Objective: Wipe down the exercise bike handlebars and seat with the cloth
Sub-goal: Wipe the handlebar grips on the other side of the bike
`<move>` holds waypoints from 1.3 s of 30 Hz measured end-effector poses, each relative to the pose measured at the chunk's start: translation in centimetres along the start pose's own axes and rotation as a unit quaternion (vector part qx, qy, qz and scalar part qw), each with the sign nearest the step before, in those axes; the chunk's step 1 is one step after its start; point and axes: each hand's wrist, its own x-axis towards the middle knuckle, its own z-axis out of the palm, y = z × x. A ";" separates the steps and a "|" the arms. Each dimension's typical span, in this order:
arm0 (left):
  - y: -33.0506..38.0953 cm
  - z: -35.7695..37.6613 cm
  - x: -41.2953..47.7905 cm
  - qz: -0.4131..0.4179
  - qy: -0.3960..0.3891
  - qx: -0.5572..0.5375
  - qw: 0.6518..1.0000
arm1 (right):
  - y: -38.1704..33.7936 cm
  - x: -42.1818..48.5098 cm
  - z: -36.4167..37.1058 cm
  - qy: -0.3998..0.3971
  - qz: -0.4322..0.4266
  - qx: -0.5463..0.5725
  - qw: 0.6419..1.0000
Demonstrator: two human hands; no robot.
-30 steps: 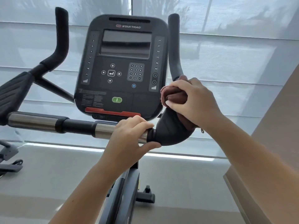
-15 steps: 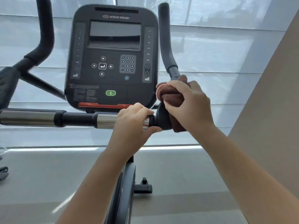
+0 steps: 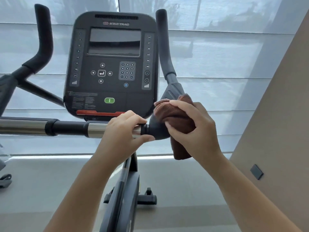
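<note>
The right hand is clenched around a bunched brown terry cloth, pressing it on the black handlebar elbow right of the console. The left hand wraps the chrome horizontal bar just beside it.

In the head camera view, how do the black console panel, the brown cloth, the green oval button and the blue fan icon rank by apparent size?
1. Black console panel, the largest.
2. Brown cloth, partly hidden by the right hand and nearer the camera.
3. Green oval button.
4. Blue fan icon, the smallest.
</note>
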 end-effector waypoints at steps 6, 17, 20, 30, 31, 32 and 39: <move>1.9 -0.7 1.5 -0.012 -0.039 -0.025 0.999 | 5.8 7.6 -1.0 0.083 0.128 0.137 0.979; 5.5 2.9 6.6 0.030 -0.061 0.059 0.996 | 9.1 3.4 -0.2 0.004 0.150 0.367 0.918; 5.6 3.1 6.4 0.008 -0.044 0.061 0.997 | 10.4 7.4 0.4 0.020 0.159 0.346 0.925; 5.3 2.9 4.2 -0.010 -0.007 0.009 1.000 | 10.6 6.9 0.7 -0.006 0.210 0.355 0.911; 5.2 2.7 3.9 -0.004 -0.007 0.011 1.000 | 10.2 6.4 0.6 0.010 0.212 0.348 0.913; 5.0 2.5 3.6 0.004 -0.006 0.011 1.000 | 9.6 5.8 0.6 0.028 0.214 0.341 0.915; 2.7 1.3 0.5 0.040 0.011 0.006 0.999 | 5.2 1.8 1.9 0.194 0.261 0.281 0.903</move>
